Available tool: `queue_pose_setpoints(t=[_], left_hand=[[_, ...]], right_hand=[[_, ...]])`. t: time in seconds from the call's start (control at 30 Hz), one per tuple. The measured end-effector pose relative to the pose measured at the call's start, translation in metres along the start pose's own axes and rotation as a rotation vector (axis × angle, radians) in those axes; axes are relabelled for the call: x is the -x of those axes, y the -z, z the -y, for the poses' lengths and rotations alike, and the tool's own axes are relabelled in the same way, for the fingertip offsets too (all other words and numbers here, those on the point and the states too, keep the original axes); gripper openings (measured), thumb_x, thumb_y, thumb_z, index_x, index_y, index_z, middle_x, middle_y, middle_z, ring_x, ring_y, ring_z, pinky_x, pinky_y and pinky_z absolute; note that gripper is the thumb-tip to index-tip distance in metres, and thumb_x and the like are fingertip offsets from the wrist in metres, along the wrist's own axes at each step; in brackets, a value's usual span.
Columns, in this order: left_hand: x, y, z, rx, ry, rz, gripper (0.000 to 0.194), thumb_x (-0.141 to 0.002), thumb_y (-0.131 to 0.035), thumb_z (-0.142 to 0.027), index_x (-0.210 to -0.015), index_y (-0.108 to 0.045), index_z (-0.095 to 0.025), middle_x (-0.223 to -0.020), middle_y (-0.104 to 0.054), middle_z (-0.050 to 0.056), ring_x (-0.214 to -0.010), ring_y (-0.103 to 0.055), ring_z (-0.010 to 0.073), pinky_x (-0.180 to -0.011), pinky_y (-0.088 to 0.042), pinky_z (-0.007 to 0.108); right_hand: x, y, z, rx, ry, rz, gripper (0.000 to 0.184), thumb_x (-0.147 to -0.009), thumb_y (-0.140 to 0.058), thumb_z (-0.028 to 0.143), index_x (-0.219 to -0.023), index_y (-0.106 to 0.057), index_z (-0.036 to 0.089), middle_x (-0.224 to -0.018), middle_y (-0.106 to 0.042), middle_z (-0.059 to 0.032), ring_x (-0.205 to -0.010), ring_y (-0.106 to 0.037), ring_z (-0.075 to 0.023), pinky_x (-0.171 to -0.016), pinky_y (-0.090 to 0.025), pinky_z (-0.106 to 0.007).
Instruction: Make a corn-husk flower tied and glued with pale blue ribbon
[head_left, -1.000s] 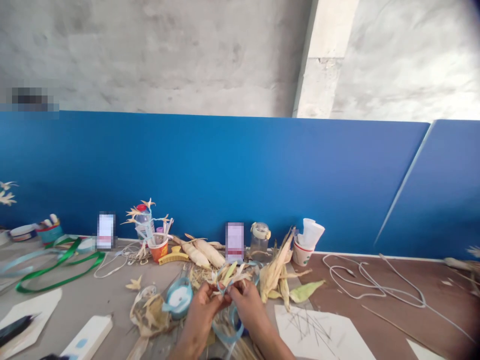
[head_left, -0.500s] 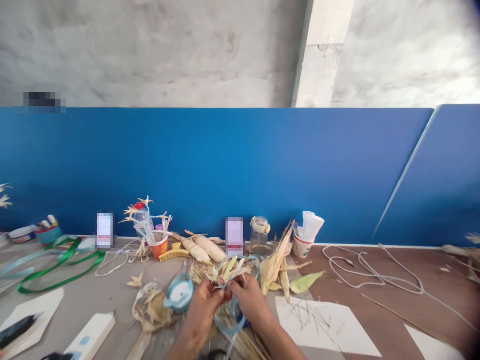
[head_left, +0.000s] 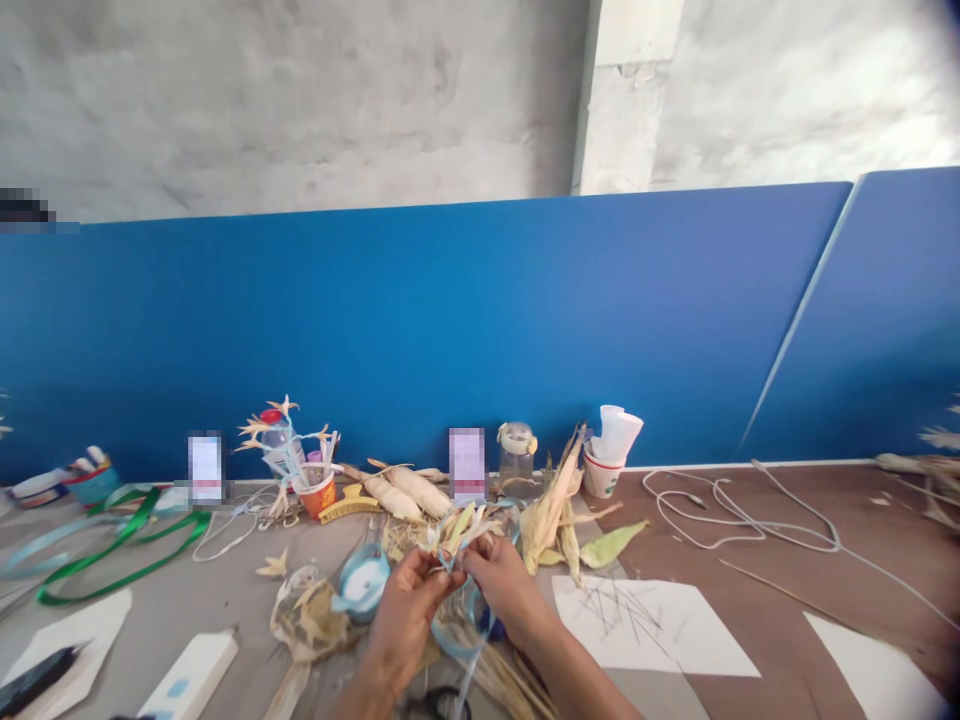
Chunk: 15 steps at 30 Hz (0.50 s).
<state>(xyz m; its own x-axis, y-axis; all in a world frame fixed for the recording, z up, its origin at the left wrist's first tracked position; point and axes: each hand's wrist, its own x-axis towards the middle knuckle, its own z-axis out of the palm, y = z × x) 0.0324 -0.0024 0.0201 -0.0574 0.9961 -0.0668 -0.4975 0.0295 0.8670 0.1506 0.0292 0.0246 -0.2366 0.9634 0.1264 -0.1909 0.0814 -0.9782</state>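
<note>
My left hand (head_left: 405, 610) and my right hand (head_left: 501, 585) meet low in the middle, both pinched on a small bundle of corn husk strips (head_left: 457, 530). A light blue ribbon (head_left: 461, 630) runs round the bundle and loops down between my wrists. A spool of the same light blue ribbon (head_left: 361, 582) lies just left of my left hand. Loose husks and straw (head_left: 495, 680) lie under my forearms.
Corn cobs in husk (head_left: 551, 515), a glass jar (head_left: 517, 460), cups (head_left: 611, 455), an orange cup with husk flowers (head_left: 315, 490), green ribbon (head_left: 120, 545), white cable (head_left: 742, 510) and paper sheets (head_left: 652, 640) cover the table. A blue partition (head_left: 450, 330) stands behind.
The view has tilted and shifted slightly. My hands have stayed together on the husk bundle, with the fingers working the ribbon a little higher.
</note>
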Motion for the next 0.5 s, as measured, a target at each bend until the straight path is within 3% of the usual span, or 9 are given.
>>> queue_pose_setpoints(t=[0.37,0.5], left_hand=[[0.0019,0.0014,0.0004,0.033,0.047,0.041,0.027,-0.055,-0.08,-0.018,-0.077,-0.064,-0.015,-0.076,-0.065,0.0,-0.069,-0.064,0.0143,-0.076,-0.051,0.029],[0.0015,0.0032,0.0034,0.027,0.043,0.039,0.025,-0.056,-0.08,-0.02,-0.075,-0.063,-0.014,-0.071,-0.063,0.0,-0.061,-0.061,0.0119,-0.07,-0.052,0.029]], right_hand=[[-0.0008,0.0056,0.0023,0.019,-0.05,-0.001,0.013,-0.062,-0.05,0.021,-0.051,-0.049,0.017,-0.046,-0.039,0.0062,-0.045,-0.028,-0.0068,-0.046,-0.024,-0.022],[-0.0005,0.0042,0.0023,0.036,-0.026,0.014,0.015,-0.066,-0.054,0.027,-0.055,-0.053,0.016,-0.05,-0.044,0.0045,-0.047,-0.033,-0.0078,-0.047,-0.026,-0.021]])
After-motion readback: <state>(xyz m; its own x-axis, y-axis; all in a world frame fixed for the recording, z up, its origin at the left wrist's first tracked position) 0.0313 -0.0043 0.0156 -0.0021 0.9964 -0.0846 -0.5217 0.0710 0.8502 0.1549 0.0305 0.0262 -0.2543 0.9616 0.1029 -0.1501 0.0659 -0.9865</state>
